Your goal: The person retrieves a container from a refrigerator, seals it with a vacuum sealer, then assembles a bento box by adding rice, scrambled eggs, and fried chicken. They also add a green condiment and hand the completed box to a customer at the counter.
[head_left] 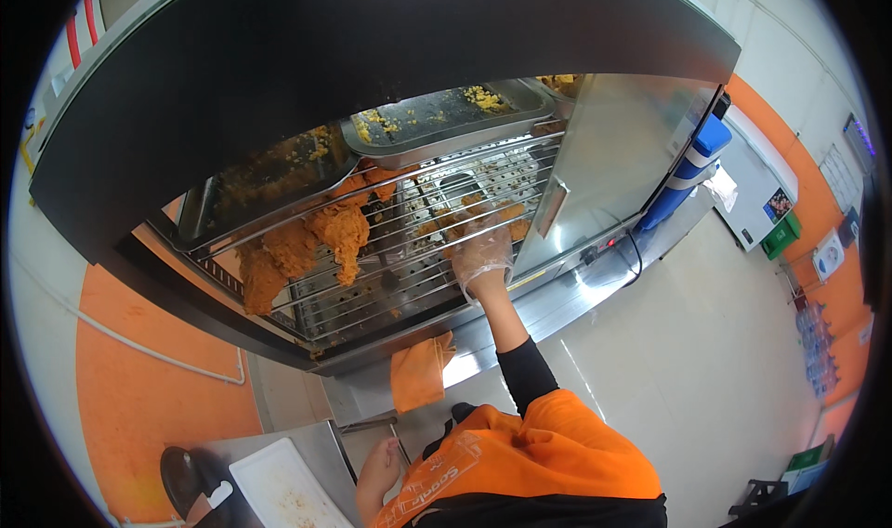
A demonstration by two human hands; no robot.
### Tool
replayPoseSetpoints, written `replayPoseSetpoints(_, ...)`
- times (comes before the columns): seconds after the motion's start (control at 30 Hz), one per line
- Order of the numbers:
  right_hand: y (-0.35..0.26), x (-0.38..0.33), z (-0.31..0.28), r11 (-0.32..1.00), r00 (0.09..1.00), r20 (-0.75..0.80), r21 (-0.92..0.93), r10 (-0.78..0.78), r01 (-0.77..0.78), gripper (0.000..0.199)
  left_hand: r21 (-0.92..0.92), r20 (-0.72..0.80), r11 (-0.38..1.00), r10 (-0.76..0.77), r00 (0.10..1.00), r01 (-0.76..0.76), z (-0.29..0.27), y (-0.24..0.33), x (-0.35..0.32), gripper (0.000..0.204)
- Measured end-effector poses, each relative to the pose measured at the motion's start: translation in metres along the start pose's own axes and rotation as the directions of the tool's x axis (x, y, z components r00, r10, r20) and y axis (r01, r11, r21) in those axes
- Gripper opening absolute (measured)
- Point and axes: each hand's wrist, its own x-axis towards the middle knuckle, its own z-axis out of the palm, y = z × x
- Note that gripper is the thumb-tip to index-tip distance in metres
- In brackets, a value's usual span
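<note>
My right hand (481, 252), in a clear plastic glove, reaches through the open front of a dark display cabinet (372, 35). Its fingers are at small golden-brown fried pieces (513, 214) by the wire rack (409, 277); glove and bars blur them, so their grip cannot be told. Larger pieces of fried chicken (336, 233) lie on the rack to the left. Above them are metal trays (446, 119) with yellow crumbs. Low down, my bare left hand (379, 468) hangs with curled fingers beside a thin metal bar; what it holds, if anything, is hidden.
A sliding glass panel (604, 156) covers the cabinet's right side. An orange cloth (420, 375) drapes over the steel counter's edge. At lower left, a white cutting board (288, 486) lies on a side table. A white chest freezer (757, 175) stands far right.
</note>
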Motion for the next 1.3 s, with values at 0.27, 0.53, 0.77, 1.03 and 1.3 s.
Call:
replayPoseSetpoints(0.27, 0.010, 0.000, -0.006, 0.950, 0.952, -0.289, 0.258, -0.099, 0.177, 0.051, 0.031, -0.014, 0.999, 0.014, 1.000, -0.013, 0.003, -0.006, -0.006, 0.027)
replayPoseSetpoints(0.53, -0.005, -0.062, -0.039, 0.599, 0.979, -0.194, 0.778, -0.060, 0.191, 0.038, 0.045, -0.130, 0.993, 0.116, 0.985, -0.111, 0.014, 0.001, -0.003, 0.029)
replayPoseSetpoints(0.77, -0.019, -0.103, -0.044, -0.170, 0.953, 0.297, 0.938, -0.055, -0.302, 0.048, -0.036, -0.195, 0.999, -0.027, 0.980, 0.020, 0.024, 0.041, -0.026, 0.031)
replayPoseSetpoints(1.03, -0.093, -0.177, -0.044, -0.020, 0.631, 0.496, 0.777, -0.596, -0.630, 0.067, -0.320, -0.356, 0.915, -0.358, 0.863, 0.248, 0.078, 0.019, -0.112, 0.029)
replayPoseSetpoints(1.3, -0.214, -0.375, -0.123, 0.516, -0.402, 0.329, 0.629, -0.855, -0.582, 0.044, -0.662, -0.703, 0.329, -0.585, -0.405, 0.673, 0.170, -0.009, -0.417, 0.020)
